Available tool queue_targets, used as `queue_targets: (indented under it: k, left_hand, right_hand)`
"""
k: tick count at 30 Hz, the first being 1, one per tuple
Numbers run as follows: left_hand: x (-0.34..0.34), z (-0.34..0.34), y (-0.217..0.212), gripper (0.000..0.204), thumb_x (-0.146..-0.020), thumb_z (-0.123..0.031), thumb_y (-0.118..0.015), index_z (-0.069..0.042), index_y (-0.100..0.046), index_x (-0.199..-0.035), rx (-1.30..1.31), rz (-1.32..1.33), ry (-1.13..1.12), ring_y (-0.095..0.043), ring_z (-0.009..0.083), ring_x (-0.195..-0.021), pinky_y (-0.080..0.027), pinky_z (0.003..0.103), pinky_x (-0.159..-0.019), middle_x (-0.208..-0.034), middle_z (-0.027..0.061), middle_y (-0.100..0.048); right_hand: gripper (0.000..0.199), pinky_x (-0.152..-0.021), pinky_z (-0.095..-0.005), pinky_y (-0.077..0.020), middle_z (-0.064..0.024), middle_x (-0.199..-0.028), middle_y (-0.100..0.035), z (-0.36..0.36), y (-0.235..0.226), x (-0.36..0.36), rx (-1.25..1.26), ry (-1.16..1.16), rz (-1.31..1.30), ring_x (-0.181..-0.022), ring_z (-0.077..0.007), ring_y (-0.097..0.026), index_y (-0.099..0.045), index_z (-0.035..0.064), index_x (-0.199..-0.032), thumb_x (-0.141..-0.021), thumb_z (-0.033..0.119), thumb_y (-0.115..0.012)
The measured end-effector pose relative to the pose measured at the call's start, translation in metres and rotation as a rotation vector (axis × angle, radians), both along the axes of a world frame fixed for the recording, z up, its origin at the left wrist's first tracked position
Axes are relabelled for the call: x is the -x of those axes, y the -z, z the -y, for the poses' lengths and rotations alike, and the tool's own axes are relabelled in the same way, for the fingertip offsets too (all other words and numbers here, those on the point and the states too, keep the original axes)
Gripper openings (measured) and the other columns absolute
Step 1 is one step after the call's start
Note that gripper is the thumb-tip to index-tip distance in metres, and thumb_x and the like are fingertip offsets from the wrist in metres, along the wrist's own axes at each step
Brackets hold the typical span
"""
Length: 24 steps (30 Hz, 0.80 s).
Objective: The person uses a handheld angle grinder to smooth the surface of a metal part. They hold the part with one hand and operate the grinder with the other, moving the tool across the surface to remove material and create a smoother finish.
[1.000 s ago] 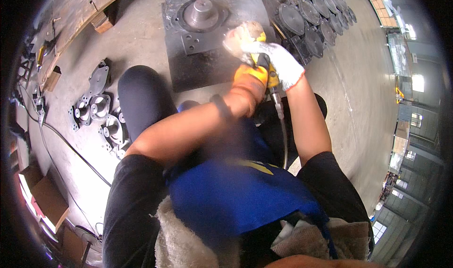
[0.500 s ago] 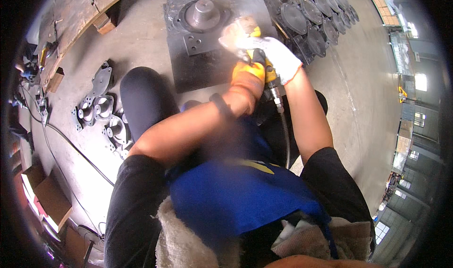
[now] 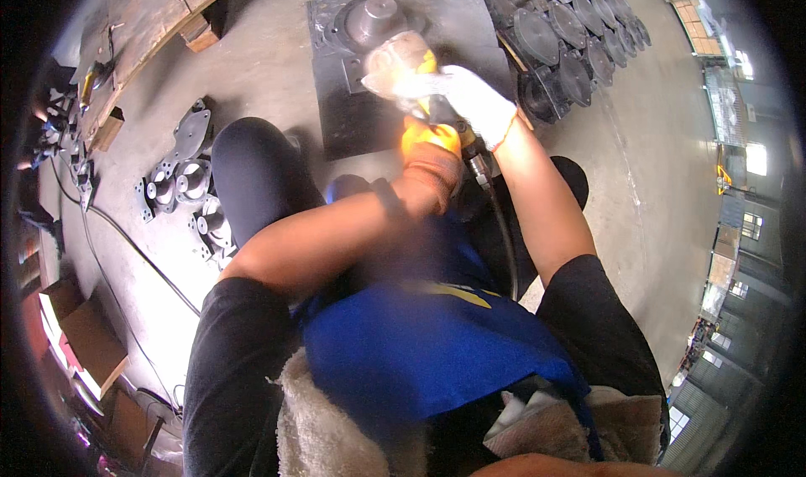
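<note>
Both my gloved hands are closed around a yellow handheld grinder [image 3: 429, 60] with a hose coupling at its rear. My left hand [image 3: 432, 144], in an orange glove, grips the near part of its body. Farther forward, my right hand [image 3: 480, 102], in a white glove, wraps the tool near its head. Glare and blur hide the grinder's disc and some fingertips. The head is over the near edge of a flat metal part with a round raised boss [image 3: 375, 17]; contact cannot be made out. That part lies on a dark slab [image 3: 348, 128].
Rows of dark round metal plates [image 3: 537, 36] lie at the far right. Several flanged metal parts [image 3: 193, 179] rest on the floor beside my left knee. A black hose [image 3: 506, 233] runs from the grinder toward me. Cables [image 3: 138, 250] cross the floor at left, near a wooden bench [image 3: 155, 23].
The grinder and both hands have shifted left relative to the metal part, with its head now nearer the part's front corner. The whole view has moved slightly. Both hands keep their grip.
</note>
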<state>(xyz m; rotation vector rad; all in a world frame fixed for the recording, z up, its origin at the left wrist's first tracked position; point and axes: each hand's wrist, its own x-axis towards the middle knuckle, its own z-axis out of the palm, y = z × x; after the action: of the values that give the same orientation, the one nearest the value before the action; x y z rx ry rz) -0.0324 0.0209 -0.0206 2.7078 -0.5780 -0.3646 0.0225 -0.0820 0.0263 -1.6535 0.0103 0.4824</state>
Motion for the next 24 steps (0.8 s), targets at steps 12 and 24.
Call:
queue_targets:
  k: [12,24]
  left_hand:
    - [0.000,-0.036,-0.029,0.018,-0.088,-0.018,-0.055,-0.011,-0.070,-0.094,-0.281,0.317,0.284,-0.065,0.0228,-0.083,-0.044,0.038,-0.079,-0.090,0.0077,-0.070]
    - [0.007,0.028,0.010,0.027,-0.094,-0.013,-0.044,-0.001,-0.060,-0.112,-0.035,0.126,0.194,-0.060,0.0306,-0.100,-0.045,0.036,-0.085,-0.106,0.0143,-0.064]
  right_hand:
    - [0.026,-0.074,-0.0247,-0.0482,-0.0047,-0.085,-0.070,-0.023,-0.009,-0.009,-0.049,-0.051,-0.080,-0.077,-0.0116,-0.063,-0.071,-0.0001,-0.098,-0.084,0.022,-0.068]
    - [0.025,-0.081,-0.0269,-0.0502,-0.0062,-0.093,-0.068,0.025,-0.007,0.019,0.005,0.156,0.024,-0.087,-0.0135,-0.063,-0.068,-0.0008,-0.103,-0.092,0.020,-0.058]
